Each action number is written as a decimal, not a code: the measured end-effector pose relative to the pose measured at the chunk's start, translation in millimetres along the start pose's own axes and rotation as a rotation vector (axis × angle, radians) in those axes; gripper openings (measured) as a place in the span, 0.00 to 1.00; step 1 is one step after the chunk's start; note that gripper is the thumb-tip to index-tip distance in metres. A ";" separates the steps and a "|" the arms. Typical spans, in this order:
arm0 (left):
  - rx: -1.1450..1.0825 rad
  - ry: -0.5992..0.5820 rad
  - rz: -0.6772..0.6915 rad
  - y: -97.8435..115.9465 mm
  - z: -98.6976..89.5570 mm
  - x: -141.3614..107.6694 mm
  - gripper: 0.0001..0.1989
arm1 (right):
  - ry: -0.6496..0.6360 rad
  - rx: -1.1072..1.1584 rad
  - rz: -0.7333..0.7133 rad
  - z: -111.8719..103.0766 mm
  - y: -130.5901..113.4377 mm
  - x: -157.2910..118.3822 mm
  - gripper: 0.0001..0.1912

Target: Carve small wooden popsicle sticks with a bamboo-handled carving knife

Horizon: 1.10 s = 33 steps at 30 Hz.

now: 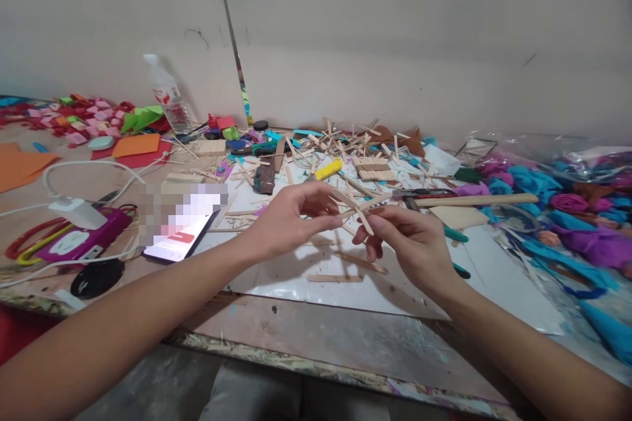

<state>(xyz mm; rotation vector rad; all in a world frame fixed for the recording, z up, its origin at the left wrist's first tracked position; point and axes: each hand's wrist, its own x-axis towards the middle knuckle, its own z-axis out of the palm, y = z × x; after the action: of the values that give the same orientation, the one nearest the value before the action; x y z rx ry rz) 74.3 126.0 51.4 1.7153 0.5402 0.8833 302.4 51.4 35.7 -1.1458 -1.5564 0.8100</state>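
Now our left hand (289, 222) and right hand (417, 243) both pinch the crossed wooden sticks (365, 222) between their fingers (324, 224) (fingertips only!), up above the white sheet (286, 284) on our desk (320, 325).

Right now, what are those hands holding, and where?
Crossed wooden sticks: the left hand pinches their left side, the right hand their right; exact contacts are partly hidden.

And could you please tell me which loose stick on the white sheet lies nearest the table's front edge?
The sideways stick in front of the slanted stick; every other loose stick on the white sheet lies farther back.
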 end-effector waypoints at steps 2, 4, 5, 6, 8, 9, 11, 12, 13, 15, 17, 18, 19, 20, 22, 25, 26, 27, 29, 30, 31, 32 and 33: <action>0.015 -0.004 -0.014 1.4 0.0 0.7 0.08 | -0.052 0.092 0.057 -1.6 1.3 1.8 0.16; 0.027 -0.001 -0.028 2.6 -0.4 0.7 0.07 | -0.092 0.161 0.101 -2.8 3.5 3.5 0.15; 0.030 0.005 -0.036 2.8 -0.8 0.6 0.08 | -0.102 0.188 0.117 -3.1 4.7 4.2 0.15; 0.032 0.013 -0.044 2.7 -1.1 0.5 0.08 | -0.108 0.209 0.130 -3.0 5.8 4.9 0.16; 0.030 0.025 -0.061 1.8 -1.5 0.4 0.09 | -0.105 0.238 0.145 -1.7 7.0 5.4 0.16; 0.025 0.026 -0.069 1.2 -1.4 0.4 0.10 | -0.099 0.249 0.148 -0.6 7.2 5.4 0.16; 0.007 0.024 -0.084 0.1 -0.5 0.3 0.10 | -0.088 0.264 0.152 2.2 6.7 4.7 0.16; -0.006 0.021 -0.091 -0.2 0.1 0.2 0.10 | -0.085 0.270 0.155 3.4 6.2 4.2 0.16; -0.020 0.019 -0.097 -0.5 0.8 0.1 0.10 | -0.087 0.275 0.159 4.4 5.7 3.8 0.15; -0.047 0.014 -0.105 -1.1 2.0 -0.4 0.10 | -0.100 0.281 0.173 4.8 5.0 3.5 0.15; -0.067 0.016 -0.107 -1.9 2.4 -0.8 0.10 | -0.123 0.286 0.189 3.3 4.8 4.0 0.16; -0.074 0.017 -0.106 -2.4 2.4 -0.9 0.10 | -0.139 0.287 0.200 2.0 4.9 4.4 0.16; -0.080 0.017 -0.105 -2.9 2.2 -0.9 0.10 | -0.154 0.288 0.213 0.6 5.1 4.8 0.17; -0.085 0.016 -0.106 -3.3 1.9 -0.9 0.09 | -0.170 0.288 0.228 -0.8 5.5 5.2 0.17; -0.093 0.011 -0.112 -3.6 1.4 -0.8 0.09 | -0.193 0.289 0.254 -2.8 6.1 5.9 0.19; -0.096 0.005 -0.132 -2.5 1.3 -0.5 0.10 | -0.207 0.291 0.281 -3.4 6.8 6.1 0.20; -0.095 0.005 -0.140 -1.8 1.3 -0.5 0.10 | -0.211 0.292 0.287 -3.2 7.0 6.0 0.20; -0.093 0.008 -0.145 -1.0 1.3 -0.5 0.10 | -0.219 0.293 0.295 -3.1 7.1 5.7 0.20; -0.090 0.020 -0.154 0.4 1.1 -0.4 0.10 | -0.241 0.295 0.314 -3.1 7.5 4.8 0.20; -0.086 0.030 -0.157 0.9 0.7 -0.2 0.09 | -0.255 0.296 0.325 -3.5 7.7 4.4 0.20; -0.081 0.042 -0.160 1.1 0.1 -0.1 0.09 | -0.267 0.298 0.337 -3.9 7.7 4.0 0.19; -0.074 0.055 -0.162 1.1 -0.6 0.1 0.09 | -0.277 0.301 0.347 -4.4 7.5 3.8 0.18; -0.067 0.067 -0.165 0.9 -1.4 0.3 0.09 | -0.285 0.306 0.356 -4.9 7.0 3.9 0.17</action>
<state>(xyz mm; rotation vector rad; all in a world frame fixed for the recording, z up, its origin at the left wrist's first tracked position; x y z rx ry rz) 73.3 126.8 52.6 1.5607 0.6796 0.8338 308.9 57.2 32.0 -1.1279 -1.4044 1.4494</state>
